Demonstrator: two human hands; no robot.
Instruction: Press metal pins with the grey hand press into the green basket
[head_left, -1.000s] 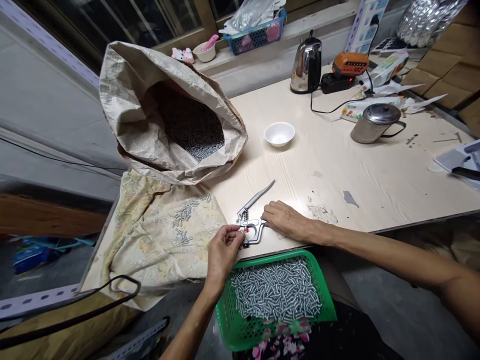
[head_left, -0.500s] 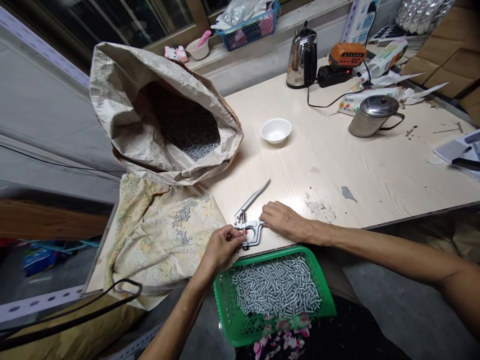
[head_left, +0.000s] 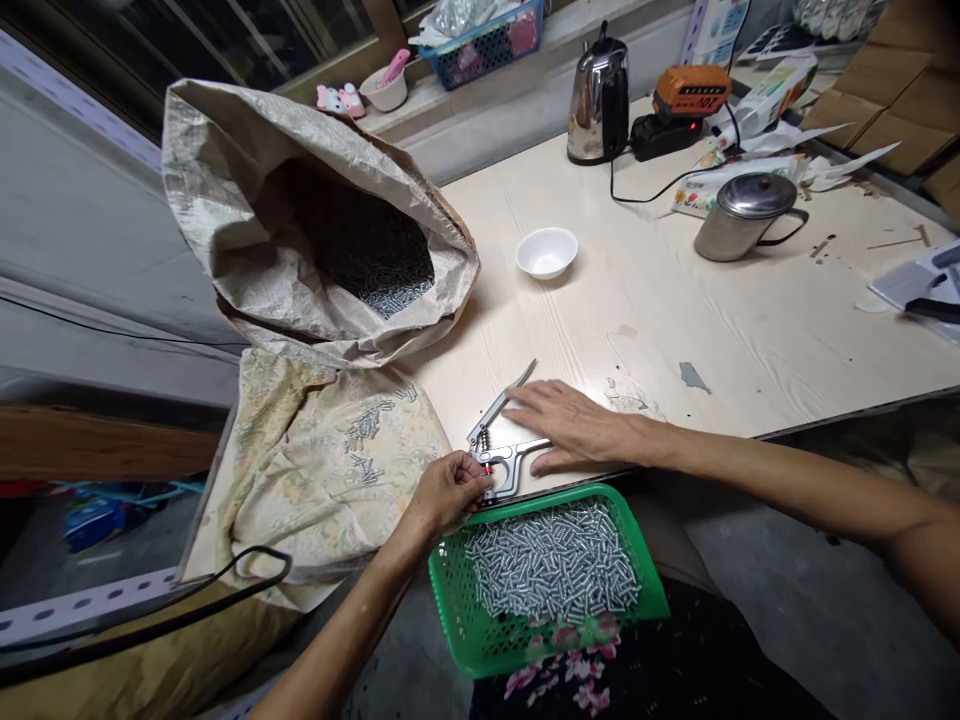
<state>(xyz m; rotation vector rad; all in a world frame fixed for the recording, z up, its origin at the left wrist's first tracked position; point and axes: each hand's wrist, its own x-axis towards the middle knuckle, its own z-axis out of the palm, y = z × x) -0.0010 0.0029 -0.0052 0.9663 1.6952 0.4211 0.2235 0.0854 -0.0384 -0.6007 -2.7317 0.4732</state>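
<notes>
A pair of silvery snap pliers (head_left: 511, 458), with a coil spring and a red part near its jaws, lies at the table's front edge with its handles spread. My left hand (head_left: 450, 490) is closed in a pinch at the jaw end; anything small between the fingertips is hidden. Over the handles is my right hand (head_left: 571, 425), its fingers stretched out and apart, fingertips by the upper handle. Just below, a green basket (head_left: 651, 580) holds many small silvery spring-like pieces (head_left: 555, 565). More such pieces (head_left: 366, 425) are scattered on a floral cloth (head_left: 300, 480) to the left.
A large woven sack (head_left: 225, 200) with more metal pieces inside stands open at the back left. Behind the pliers sits a white bowl (head_left: 547, 254). Farther back are a kettle (head_left: 598, 100), a battery on a charger (head_left: 690, 92) and a lidded metal mug (head_left: 739, 220).
My right hand has opened from around the lower handle's end and moved up over the handles, fingers now spread. My left hand stays at the jaws. The view has shifted slightly.
</notes>
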